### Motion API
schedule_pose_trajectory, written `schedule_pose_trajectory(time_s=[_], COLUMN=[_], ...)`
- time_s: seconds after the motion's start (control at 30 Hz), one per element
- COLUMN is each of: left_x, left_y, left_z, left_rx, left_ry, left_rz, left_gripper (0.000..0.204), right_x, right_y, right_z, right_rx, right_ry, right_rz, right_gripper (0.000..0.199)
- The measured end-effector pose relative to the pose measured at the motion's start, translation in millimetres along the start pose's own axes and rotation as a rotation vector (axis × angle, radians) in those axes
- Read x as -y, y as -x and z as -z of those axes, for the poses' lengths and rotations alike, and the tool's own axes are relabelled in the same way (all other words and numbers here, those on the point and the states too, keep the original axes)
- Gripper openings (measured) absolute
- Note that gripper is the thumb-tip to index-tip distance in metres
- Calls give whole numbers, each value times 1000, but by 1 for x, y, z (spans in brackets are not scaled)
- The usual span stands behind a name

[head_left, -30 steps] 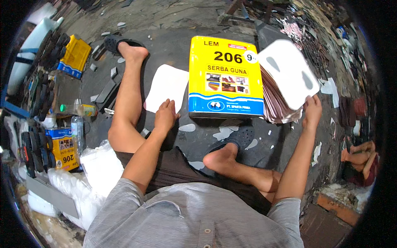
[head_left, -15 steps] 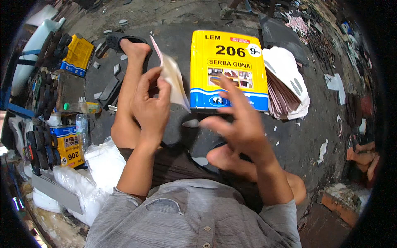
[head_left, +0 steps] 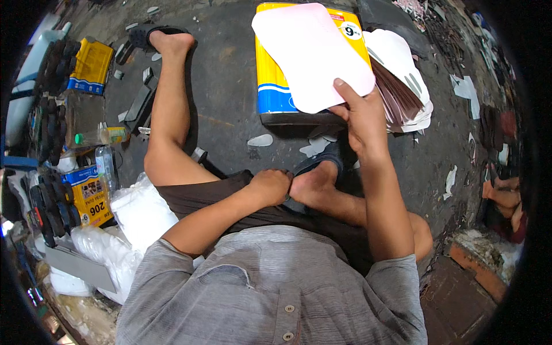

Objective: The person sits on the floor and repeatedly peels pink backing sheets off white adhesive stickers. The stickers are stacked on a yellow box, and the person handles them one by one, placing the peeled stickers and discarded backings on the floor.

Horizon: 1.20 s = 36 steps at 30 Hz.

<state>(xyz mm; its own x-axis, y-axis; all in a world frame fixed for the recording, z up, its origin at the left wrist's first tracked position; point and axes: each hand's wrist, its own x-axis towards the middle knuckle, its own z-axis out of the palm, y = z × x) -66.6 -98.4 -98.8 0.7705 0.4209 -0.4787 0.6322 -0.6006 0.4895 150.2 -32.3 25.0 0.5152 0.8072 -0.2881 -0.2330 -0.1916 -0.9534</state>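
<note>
My right hand (head_left: 363, 118) grips one end of a pale pink insole (head_left: 313, 54), thumb on top. The insole lies flat over a yellow and blue tin (head_left: 275, 99), covering much of its face. Down by my bent leg, my left hand (head_left: 270, 187) is closed with its fingers curled under, next to my ankle. Whatever those fingers hold, if anything, is hidden. Right of the tin, a fanned stack of white insoles (head_left: 397, 49) with pinkish-brown edges rests on the ground, some marked with grey ovals.
Pale offcuts (head_left: 260, 140) are scattered over the dark ground. To the left stand another yellow tin (head_left: 92, 66), a bottle with a green cap (head_left: 95, 137), a clear bottle (head_left: 106, 164) and white plastic bags (head_left: 141, 213). Another person's limb (head_left: 506, 198) shows at the far right.
The insole has passed from my left hand to my right and now lies over the tin. My left hand has dropped to beside my ankle. The view has shifted slightly.
</note>
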Motion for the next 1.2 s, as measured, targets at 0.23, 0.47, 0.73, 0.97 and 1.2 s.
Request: schedule_pose_trajectory(time_s=[0.23, 0.47, 0.73, 0.97, 1.2], left_x=[7, 10, 7, -20, 15], left_y=[-1, -11, 30, 43, 20], left_z=[-53, -35, 65, 73, 51], left_rx=[15, 175, -663, -544, -513], left_ry=[-127, -41, 597, 1612, 1301], left_rz=[66, 257, -98, 43, 377], left_gripper=[32, 31, 30, 33, 20], right_x=[31, 41, -39, -76, -101], right_y=[-17, 13, 81, 94, 80], right_z=[30, 55, 38, 22, 35], right_rx=[45, -108, 537, 389, 442], right_ry=[700, 473, 765, 900, 911], right_rz=[-113, 212, 628, 606, 351], right_gripper=[56, 32, 31, 34, 22])
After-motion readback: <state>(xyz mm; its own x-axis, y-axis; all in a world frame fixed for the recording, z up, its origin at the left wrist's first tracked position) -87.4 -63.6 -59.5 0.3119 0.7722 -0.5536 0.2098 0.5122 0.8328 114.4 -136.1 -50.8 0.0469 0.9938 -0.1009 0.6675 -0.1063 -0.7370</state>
